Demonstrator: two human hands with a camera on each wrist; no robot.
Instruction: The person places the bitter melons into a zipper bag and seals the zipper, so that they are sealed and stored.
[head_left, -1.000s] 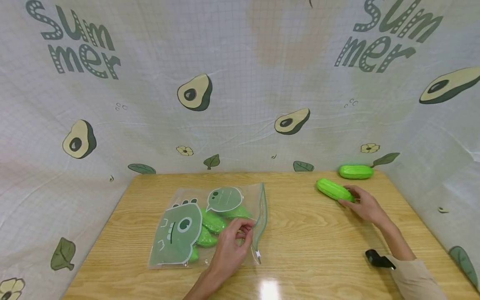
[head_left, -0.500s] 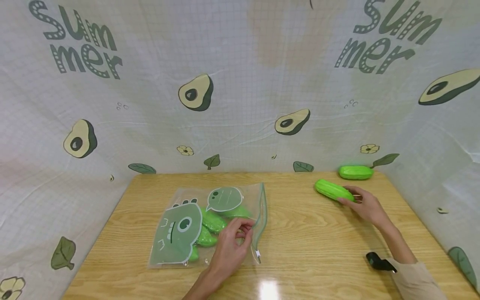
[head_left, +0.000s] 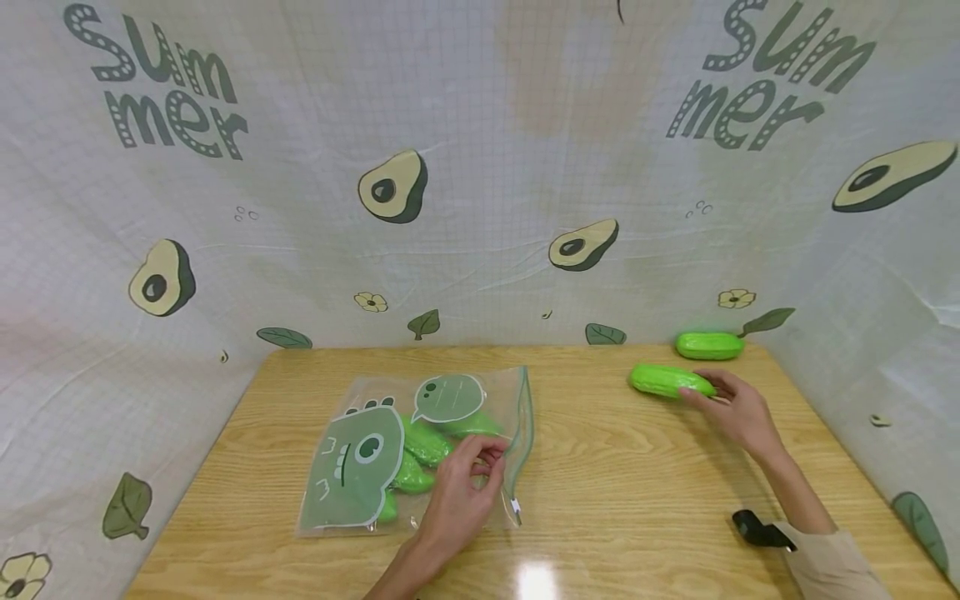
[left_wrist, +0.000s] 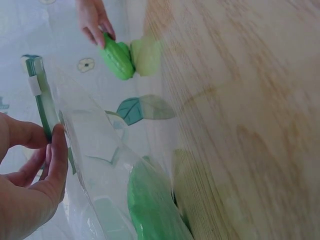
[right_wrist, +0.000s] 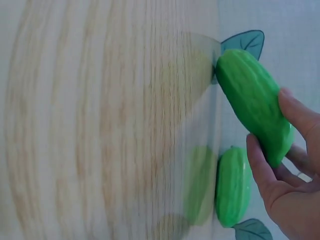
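In the head view, your right hand (head_left: 738,417), at the right of the frame, has its fingers clamped on one end of a bright green cucumber (head_left: 660,381), right of centre; from here you cannot tell whether its far end touches the worktop (head_left: 600,492). A second cucumber (head_left: 709,346) lies just behind it, near the upper right corner of the worktop. Your left hand (head_left: 463,492), at lower centre, has its fingers pinched together on the zip edge of a clear bag (head_left: 352,479). The bag lies left of centre with green pieces (head_left: 427,442) inside, and a white slider (left_wrist: 34,85) sits on its zip.
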